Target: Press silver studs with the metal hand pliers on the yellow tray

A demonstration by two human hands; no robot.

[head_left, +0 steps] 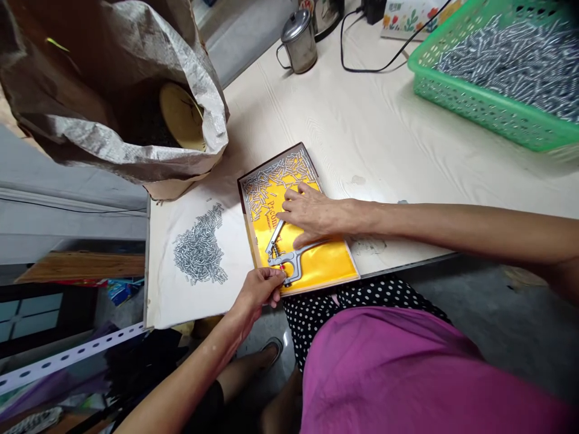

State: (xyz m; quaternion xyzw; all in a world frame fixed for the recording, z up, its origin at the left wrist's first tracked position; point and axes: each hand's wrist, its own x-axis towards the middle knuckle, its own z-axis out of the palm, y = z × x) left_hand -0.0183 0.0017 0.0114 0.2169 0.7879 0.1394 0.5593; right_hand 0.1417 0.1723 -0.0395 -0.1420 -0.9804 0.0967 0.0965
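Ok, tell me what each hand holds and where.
Left hand pinches the metal pliers at their head end; right hand lies over the handles, its grip unclear.

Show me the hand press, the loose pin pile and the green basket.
hand press (292, 262): head view, silver body by the hinge.
loose pin pile (201, 247): head view, middle of the heap.
green basket (474, 107): head view, front mesh wall.

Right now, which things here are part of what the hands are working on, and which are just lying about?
In use: left hand, right hand, metal hand tool, yellow tray, pins in the tray.
Lying about: loose pin pile, green basket, metal mug, black cable, paper sack.
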